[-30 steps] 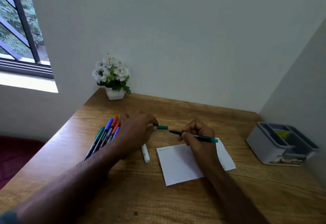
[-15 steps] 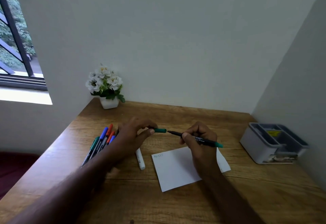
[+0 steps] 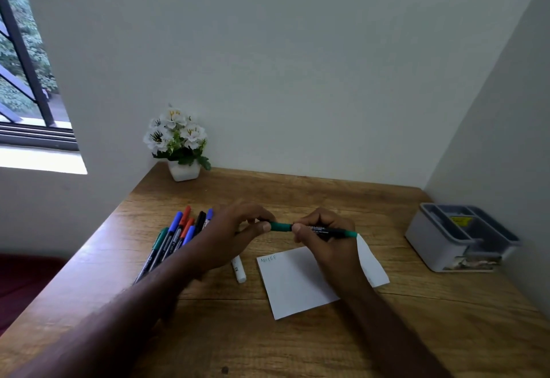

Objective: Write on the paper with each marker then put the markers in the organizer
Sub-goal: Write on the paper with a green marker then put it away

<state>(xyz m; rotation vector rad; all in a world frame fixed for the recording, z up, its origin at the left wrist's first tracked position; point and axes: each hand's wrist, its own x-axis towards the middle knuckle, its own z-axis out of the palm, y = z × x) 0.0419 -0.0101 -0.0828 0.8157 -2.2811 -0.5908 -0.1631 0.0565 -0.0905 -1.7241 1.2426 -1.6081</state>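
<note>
Head view: grey organizer [image 3: 431, 237] compartments hold a yellow label [image 3: 460, 220]

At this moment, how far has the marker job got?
Early. Done: green writing on the paper. In hand: left hand pushes the green cap onto the green marker in the right hand. Left: the marker pile; the organizer holds no markers.
</note>
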